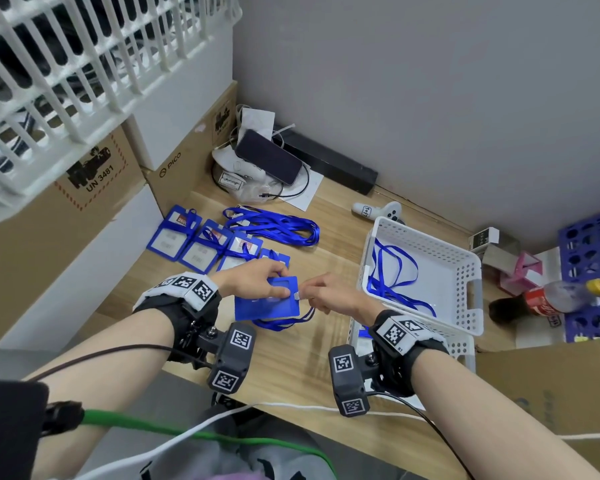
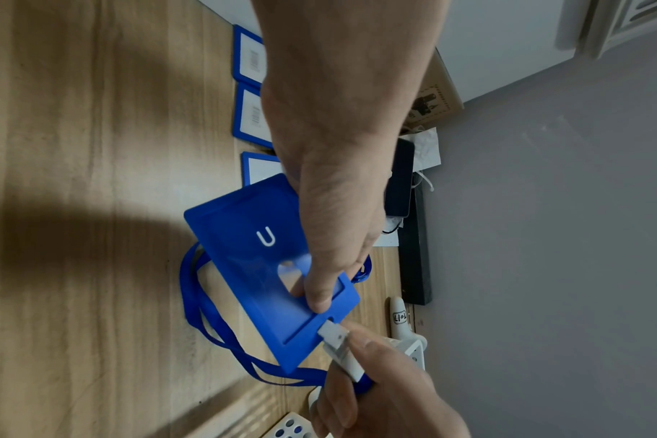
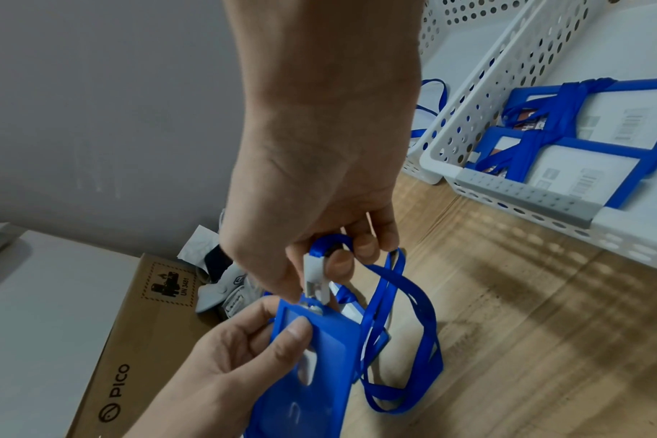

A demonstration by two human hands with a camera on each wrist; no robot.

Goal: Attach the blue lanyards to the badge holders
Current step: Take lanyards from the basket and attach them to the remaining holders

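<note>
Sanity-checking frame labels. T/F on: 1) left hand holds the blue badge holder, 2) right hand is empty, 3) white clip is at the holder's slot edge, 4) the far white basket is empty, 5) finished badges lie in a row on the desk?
1. True: the left hand grips the blue badge holder.
2. False: the right hand pinches the white clip of a blue lanyard.
3. True: the clip meets the holder's slotted end.
4. False: the white basket holds a loose lanyard.
5. True: the finished badges lie side by side.

- Dark phone (image 1: 269, 156) lying on papers by the wall.
- Cola bottle (image 1: 557, 297) on its side.
- PICO cardboard box (image 1: 184, 168) standing on the wooden counter (image 1: 291, 368).
</note>
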